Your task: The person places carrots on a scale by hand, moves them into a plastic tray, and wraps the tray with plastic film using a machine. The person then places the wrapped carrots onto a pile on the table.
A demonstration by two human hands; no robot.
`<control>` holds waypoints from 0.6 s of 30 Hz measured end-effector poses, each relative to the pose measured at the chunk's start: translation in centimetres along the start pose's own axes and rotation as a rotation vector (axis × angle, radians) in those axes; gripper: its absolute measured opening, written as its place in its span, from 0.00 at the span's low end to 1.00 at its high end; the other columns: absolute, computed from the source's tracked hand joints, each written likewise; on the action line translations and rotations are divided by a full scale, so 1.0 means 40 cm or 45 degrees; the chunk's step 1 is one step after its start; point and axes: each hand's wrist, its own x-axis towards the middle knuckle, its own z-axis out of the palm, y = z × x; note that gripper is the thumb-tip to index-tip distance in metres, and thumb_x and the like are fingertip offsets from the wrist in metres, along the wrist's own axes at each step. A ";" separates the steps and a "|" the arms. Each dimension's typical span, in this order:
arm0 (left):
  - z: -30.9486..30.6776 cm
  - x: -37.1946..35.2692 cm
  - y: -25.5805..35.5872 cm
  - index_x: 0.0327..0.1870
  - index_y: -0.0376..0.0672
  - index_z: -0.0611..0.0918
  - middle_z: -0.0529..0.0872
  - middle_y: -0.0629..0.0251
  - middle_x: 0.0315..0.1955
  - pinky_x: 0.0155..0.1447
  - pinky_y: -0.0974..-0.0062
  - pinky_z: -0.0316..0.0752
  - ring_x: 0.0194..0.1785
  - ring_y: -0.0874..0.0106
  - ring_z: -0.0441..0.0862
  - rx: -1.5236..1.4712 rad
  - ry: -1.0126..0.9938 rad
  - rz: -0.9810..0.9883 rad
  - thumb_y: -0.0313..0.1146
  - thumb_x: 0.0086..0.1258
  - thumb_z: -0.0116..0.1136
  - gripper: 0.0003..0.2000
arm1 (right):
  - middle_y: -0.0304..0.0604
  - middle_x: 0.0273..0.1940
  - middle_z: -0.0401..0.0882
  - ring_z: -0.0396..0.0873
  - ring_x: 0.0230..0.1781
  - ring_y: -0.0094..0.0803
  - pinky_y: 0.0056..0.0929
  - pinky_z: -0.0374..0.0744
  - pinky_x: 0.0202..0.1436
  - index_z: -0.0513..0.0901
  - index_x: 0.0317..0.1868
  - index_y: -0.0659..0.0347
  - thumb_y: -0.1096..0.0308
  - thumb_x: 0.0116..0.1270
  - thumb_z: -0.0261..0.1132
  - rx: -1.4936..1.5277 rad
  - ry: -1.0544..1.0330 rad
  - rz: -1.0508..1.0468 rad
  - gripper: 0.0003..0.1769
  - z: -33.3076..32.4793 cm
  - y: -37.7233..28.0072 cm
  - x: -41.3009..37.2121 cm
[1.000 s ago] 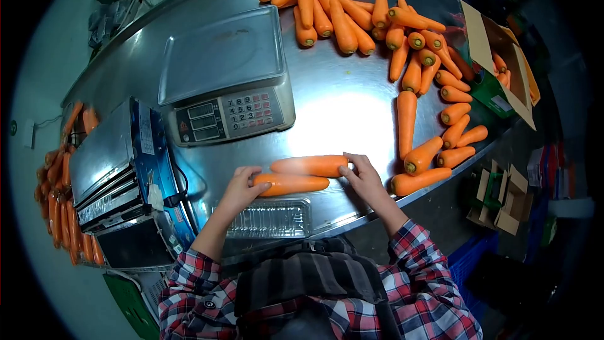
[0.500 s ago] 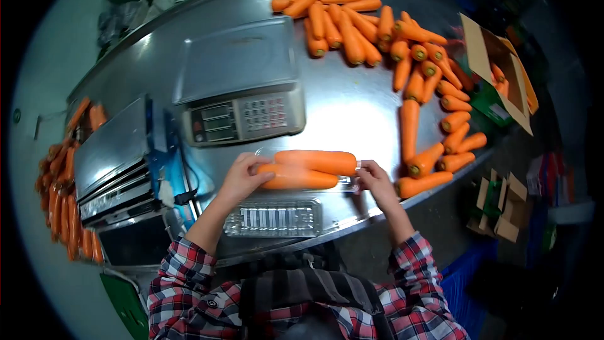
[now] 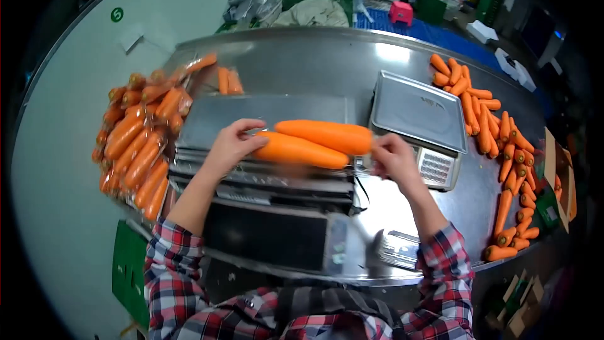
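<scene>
Two large orange carrots (image 3: 327, 135) lie side by side between my hands, in a clear plastic tray whose outline is faint and blurred. My left hand (image 3: 231, 146) pinches the left end, fingers curled beside the carrots. At the other end, my right hand (image 3: 393, 156) is closed, its fingertips partly smeared by motion. The load is held above a metal wrapping machine (image 3: 258, 186) with a dark flat plate (image 3: 264, 234) at its front. Another clear plastic tray (image 3: 401, 249) sits on the table near my right forearm, partly covered by it.
A weighing scale (image 3: 418, 110) stands right of the machine on the metal table (image 3: 302, 56). Loose carrots (image 3: 483, 127) line the table's right side. Film-wrapped carrots (image 3: 135, 138) are heaped at left. A cardboard box (image 3: 557, 170) stands past the right edge.
My view has swung left. Both hands have carried the two carrots from in front of the scale leftward to over the wrapping machine. The other tray stays on the table.
</scene>
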 end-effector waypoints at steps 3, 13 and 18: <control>-0.192 0.060 -0.135 0.51 0.37 0.79 0.80 0.69 0.31 0.39 0.84 0.73 0.33 0.81 0.77 -0.030 0.086 -0.002 0.33 0.61 0.64 0.17 | 0.39 0.24 0.77 0.77 0.20 0.22 0.19 0.69 0.14 0.74 0.40 0.66 0.68 0.65 0.60 -0.276 0.033 -0.093 0.09 0.228 0.011 0.159; -0.390 0.088 -0.322 0.47 0.37 0.82 0.75 0.76 0.28 0.36 0.88 0.65 0.31 0.85 0.69 -0.117 0.063 -0.030 0.33 0.61 0.65 0.15 | 0.57 0.58 0.70 0.68 0.61 0.50 0.38 0.68 0.63 0.64 0.63 0.67 0.63 0.67 0.60 -0.919 -0.254 -0.506 0.28 0.472 -0.041 0.223; -0.404 0.080 -0.340 0.48 0.36 0.82 0.79 0.73 0.31 0.39 0.87 0.68 0.33 0.85 0.72 -0.209 0.058 -0.033 0.32 0.62 0.64 0.15 | 0.56 0.60 0.68 0.66 0.63 0.49 0.38 0.68 0.63 0.64 0.63 0.64 0.67 0.62 0.64 -1.328 -0.204 -0.743 0.31 0.496 -0.080 0.179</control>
